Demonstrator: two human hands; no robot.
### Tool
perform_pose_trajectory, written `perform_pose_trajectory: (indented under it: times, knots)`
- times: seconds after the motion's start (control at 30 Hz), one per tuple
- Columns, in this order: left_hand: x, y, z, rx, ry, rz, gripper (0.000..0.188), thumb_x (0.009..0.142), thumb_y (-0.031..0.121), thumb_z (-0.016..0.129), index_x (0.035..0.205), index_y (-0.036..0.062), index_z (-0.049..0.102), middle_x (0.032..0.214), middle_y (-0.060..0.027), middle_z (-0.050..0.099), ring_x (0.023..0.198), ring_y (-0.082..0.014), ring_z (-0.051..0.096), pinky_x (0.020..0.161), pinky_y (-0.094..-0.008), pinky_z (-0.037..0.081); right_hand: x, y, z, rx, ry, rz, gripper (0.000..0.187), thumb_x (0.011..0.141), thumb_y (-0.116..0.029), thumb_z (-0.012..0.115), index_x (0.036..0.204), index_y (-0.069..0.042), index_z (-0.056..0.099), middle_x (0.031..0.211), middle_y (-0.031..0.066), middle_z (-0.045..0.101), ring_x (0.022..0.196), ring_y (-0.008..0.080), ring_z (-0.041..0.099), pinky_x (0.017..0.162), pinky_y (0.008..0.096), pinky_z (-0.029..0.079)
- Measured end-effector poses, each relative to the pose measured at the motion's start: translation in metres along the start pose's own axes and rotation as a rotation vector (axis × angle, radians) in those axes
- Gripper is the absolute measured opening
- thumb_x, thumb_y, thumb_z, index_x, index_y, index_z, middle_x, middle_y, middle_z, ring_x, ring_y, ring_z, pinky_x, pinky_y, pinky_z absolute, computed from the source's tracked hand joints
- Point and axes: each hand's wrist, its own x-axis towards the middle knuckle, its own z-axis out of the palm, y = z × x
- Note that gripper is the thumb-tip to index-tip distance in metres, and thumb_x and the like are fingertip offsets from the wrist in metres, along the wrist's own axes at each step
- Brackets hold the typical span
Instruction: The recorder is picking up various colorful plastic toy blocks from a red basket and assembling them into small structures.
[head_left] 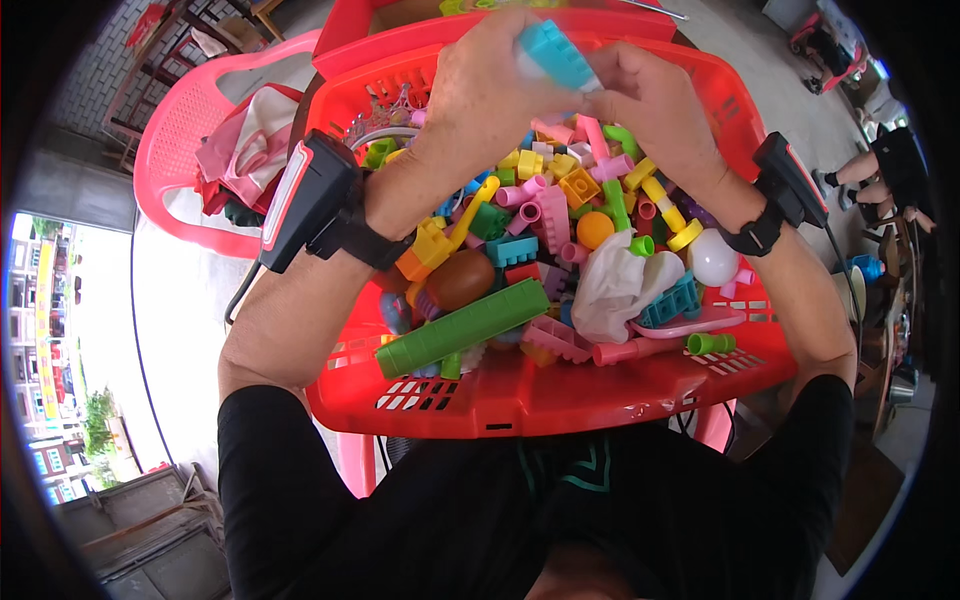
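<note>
Above the far part of a red plastic basket [480, 415], a teal toy building block [560, 55] with studs is held up. My left hand [485, 100] is closed around the block's left side. At its lower right end, the curled fingers of my right hand [660, 105] pinch it. Something whitish and blurred shows beneath the block, too smeared to name. Below both hands lies a heap of colourful toy blocks and pipe pieces, among them a yellow block [578, 187] and a long green block [463, 328].
Crumpled white tissue [608, 288], a white ball [713, 258] and an orange ball [595, 230] lie in the heap. A red box [400, 14] stands beyond the basket. To the left is a pink plastic chair [180, 140] with cloth on it. Another person stands far right.
</note>
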Motion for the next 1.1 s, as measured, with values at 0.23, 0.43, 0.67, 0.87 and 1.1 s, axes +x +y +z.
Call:
perform_pose_trajectory:
  times: [0.23, 0.43, 0.67, 0.87, 1.1]
  knots:
    - [0.005, -0.02, -0.002, 0.237, -0.07, -0.089, 0.046, 0.072, 0.032, 0.073, 0.102, 0.0026, 0.054, 0.086, -0.0115, 0.064, 0.081, -0.024, 0.065, 0.07, -0.0357, 0.049, 0.003, 0.007, -0.001, -0.225, -0.06, 0.015, 0.023, 0.078, -0.011, 0.068, 0.097, 0.0, 0.058, 0.082, 0.0066, 0.065, 0.077, 0.0127, 0.064, 0.073, 0.0254, 0.05]
    - [0.008, -0.02, 0.0, -0.493, -0.02, -0.266, 0.031, 0.084, 0.019, 0.065, 0.108, 0.0035, 0.052, 0.097, -0.0047, 0.058, 0.092, -0.0136, 0.058, 0.078, -0.0283, 0.051, 0.012, 0.026, -0.013, -0.056, -0.016, 0.043, 0.025, 0.08, -0.014, 0.068, 0.099, -0.001, 0.058, 0.087, 0.0041, 0.064, 0.081, 0.0096, 0.061, 0.074, 0.0243, 0.048]
    - [0.009, -0.025, 0.0, -0.591, -0.004, -0.269, 0.033, 0.085, 0.012, 0.064, 0.112, 0.0036, 0.049, 0.098, -0.0052, 0.058, 0.094, -0.016, 0.059, 0.083, -0.0309, 0.05, 0.01, 0.011, -0.004, 0.283, -0.094, 0.117, 0.024, 0.082, -0.014, 0.066, 0.098, 0.001, 0.057, 0.092, 0.0062, 0.063, 0.086, 0.0123, 0.06, 0.078, 0.0251, 0.048]
    - [0.014, -0.031, -0.005, -0.546, 0.183, -0.196, 0.034, 0.082, 0.004, 0.064, 0.111, 0.0014, 0.047, 0.101, -0.0088, 0.058, 0.095, -0.0193, 0.059, 0.086, -0.0369, 0.051, 0.003, 0.009, 0.014, -0.183, -0.286, 0.207, 0.033, 0.082, -0.012, 0.063, 0.111, -0.001, 0.052, 0.099, 0.011, 0.061, 0.094, 0.0207, 0.06, 0.084, 0.0305, 0.048]
    - [0.014, -0.029, -0.01, -0.873, 0.053, -0.352, 0.033, 0.08, -0.004, 0.053, 0.112, -0.0001, 0.044, 0.106, -0.0142, 0.058, 0.101, -0.0286, 0.06, 0.091, -0.0454, 0.048, -0.021, 0.043, 0.037, -0.682, -0.414, -0.64, 0.032, 0.077, -0.007, 0.055, 0.109, -0.007, 0.059, 0.115, 0.0117, 0.054, 0.111, 0.0299, 0.051, 0.09, 0.0373, 0.046]
